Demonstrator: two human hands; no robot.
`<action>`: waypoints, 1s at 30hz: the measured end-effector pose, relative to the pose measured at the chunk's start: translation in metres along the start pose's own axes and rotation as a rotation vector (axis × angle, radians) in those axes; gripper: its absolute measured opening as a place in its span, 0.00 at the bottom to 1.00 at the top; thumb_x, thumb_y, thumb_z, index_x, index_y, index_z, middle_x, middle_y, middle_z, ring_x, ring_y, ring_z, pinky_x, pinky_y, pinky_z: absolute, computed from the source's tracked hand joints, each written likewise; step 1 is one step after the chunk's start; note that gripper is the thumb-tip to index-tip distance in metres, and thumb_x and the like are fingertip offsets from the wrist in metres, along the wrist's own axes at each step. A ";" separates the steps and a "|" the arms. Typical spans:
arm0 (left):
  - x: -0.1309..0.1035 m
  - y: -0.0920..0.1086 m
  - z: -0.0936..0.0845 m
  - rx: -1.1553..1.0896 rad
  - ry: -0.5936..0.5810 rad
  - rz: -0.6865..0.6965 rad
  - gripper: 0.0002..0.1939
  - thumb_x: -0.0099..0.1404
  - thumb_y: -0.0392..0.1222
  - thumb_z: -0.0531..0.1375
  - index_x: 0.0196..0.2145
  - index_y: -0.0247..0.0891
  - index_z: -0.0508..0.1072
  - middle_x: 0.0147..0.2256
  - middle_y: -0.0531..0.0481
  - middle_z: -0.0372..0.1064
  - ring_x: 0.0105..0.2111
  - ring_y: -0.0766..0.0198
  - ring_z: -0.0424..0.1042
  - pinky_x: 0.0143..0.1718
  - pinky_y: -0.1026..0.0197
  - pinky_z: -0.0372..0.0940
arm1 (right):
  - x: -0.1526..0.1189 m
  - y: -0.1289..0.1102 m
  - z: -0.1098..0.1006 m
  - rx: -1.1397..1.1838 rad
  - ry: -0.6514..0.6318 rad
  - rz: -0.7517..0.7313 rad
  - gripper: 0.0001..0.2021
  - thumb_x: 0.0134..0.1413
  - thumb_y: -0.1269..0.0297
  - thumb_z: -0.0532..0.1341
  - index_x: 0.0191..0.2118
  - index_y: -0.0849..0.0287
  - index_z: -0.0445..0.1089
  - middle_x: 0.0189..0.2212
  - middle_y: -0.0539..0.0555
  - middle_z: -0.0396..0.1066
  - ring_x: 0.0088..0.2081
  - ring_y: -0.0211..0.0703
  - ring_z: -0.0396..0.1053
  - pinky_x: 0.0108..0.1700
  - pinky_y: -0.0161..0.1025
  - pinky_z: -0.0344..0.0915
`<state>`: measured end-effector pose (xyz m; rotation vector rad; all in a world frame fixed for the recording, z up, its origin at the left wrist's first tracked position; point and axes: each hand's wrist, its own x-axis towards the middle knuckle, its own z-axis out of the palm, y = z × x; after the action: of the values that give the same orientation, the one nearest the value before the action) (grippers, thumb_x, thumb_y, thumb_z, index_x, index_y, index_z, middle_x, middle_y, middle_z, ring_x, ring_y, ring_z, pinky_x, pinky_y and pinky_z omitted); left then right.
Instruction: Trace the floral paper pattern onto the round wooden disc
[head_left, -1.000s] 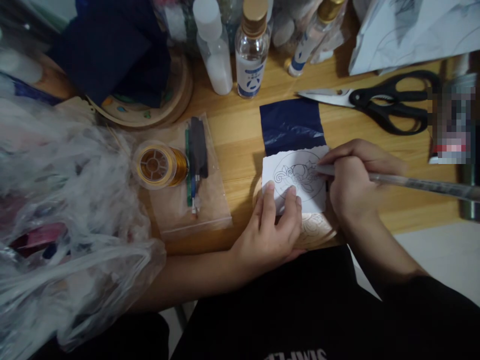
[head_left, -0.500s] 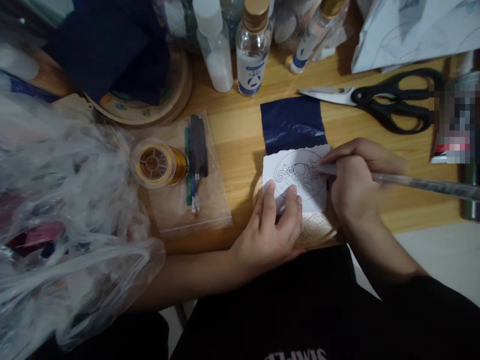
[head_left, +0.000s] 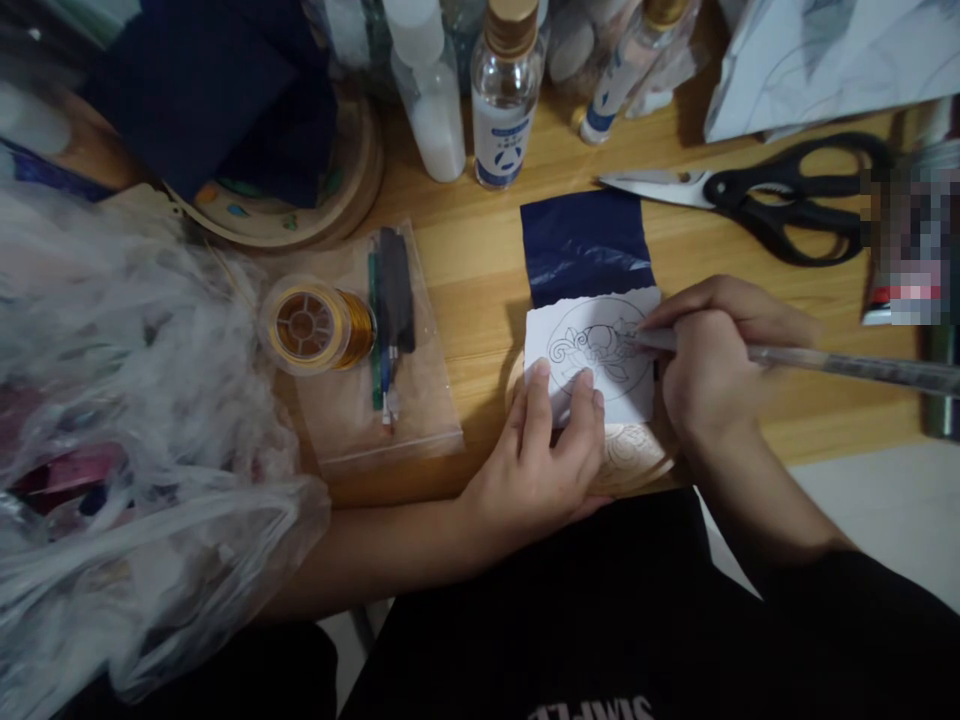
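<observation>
My right hand (head_left: 712, 365) is closed round a long pen (head_left: 847, 368), its tip touching the drawing on a small white paper (head_left: 540, 325). The paper carries a line drawing of scrolls and leaves inside a circle. Fingertips of my left hand (head_left: 544, 455) press on the paper's lower left, with the fingers spread. Under the paper lies a round wooden piece (head_left: 630, 455) with carved-looking lines, mostly covered. A dark blue sheet (head_left: 585, 245) sticks out beyond the paper's far edge; whether it runs on beneath the paper is hidden.
Black-handled scissors (head_left: 772, 195) lie at the right. Clear bottles (head_left: 504, 125) stand at the back. Left of my hands are a spool of golden thread (head_left: 319, 325), a clear zip bag (head_left: 427, 420) with brushes, and a crumpled plastic bag (head_left: 187, 400).
The view has shifted very slightly. Both hands, the paper and the pen stay in nearly the same place.
</observation>
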<state>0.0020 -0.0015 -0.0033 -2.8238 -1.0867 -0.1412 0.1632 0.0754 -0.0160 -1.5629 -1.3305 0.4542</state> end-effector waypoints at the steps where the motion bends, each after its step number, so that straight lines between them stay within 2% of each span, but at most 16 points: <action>1: 0.000 0.000 0.000 0.000 0.000 -0.001 0.44 0.67 0.69 0.51 0.61 0.23 0.66 0.61 0.32 0.62 0.56 0.32 0.68 0.55 0.44 0.62 | 0.000 0.000 0.000 -0.006 -0.009 0.001 0.13 0.39 0.77 0.50 0.17 0.58 0.69 0.15 0.44 0.66 0.19 0.31 0.60 0.22 0.31 0.55; 8: 0.000 0.000 0.000 -0.016 -0.002 0.003 0.43 0.68 0.68 0.50 0.60 0.23 0.66 0.61 0.30 0.62 0.55 0.33 0.68 0.54 0.43 0.62 | 0.001 0.000 0.000 0.040 -0.019 0.002 0.13 0.38 0.78 0.50 0.16 0.59 0.67 0.14 0.44 0.63 0.18 0.29 0.58 0.21 0.30 0.52; 14: -0.001 0.001 0.000 -0.009 -0.009 -0.007 0.43 0.68 0.68 0.50 0.61 0.24 0.66 0.61 0.30 0.61 0.55 0.33 0.68 0.53 0.44 0.62 | -0.001 0.001 0.003 0.045 0.051 -0.011 0.13 0.36 0.78 0.49 0.15 0.59 0.66 0.13 0.44 0.63 0.18 0.29 0.58 0.21 0.30 0.51; 21: 0.000 0.000 -0.001 -0.004 -0.004 -0.003 0.44 0.66 0.69 0.51 0.61 0.23 0.66 0.61 0.31 0.62 0.55 0.33 0.69 0.53 0.45 0.63 | 0.001 -0.002 -0.001 0.047 -0.005 0.034 0.12 0.37 0.77 0.50 0.15 0.59 0.67 0.13 0.44 0.64 0.18 0.30 0.59 0.20 0.30 0.52; 26: 0.000 0.001 0.000 -0.005 0.012 -0.009 0.44 0.66 0.69 0.51 0.61 0.24 0.66 0.61 0.30 0.62 0.55 0.33 0.68 0.53 0.44 0.63 | 0.006 -0.010 0.003 0.172 0.101 0.149 0.13 0.37 0.79 0.49 0.15 0.59 0.66 0.12 0.45 0.61 0.16 0.29 0.58 0.19 0.27 0.52; 30: 0.001 0.000 0.001 -0.019 0.026 -0.015 0.45 0.66 0.69 0.52 0.60 0.23 0.66 0.60 0.30 0.64 0.54 0.32 0.68 0.52 0.44 0.62 | 0.014 -0.013 0.001 0.280 0.203 0.182 0.12 0.37 0.79 0.50 0.16 0.58 0.66 0.12 0.45 0.61 0.14 0.30 0.59 0.16 0.29 0.53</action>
<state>0.0025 -0.0012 -0.0038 -2.8227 -1.1066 -0.1897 0.1602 0.0869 -0.0008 -1.4572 -0.9321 0.5530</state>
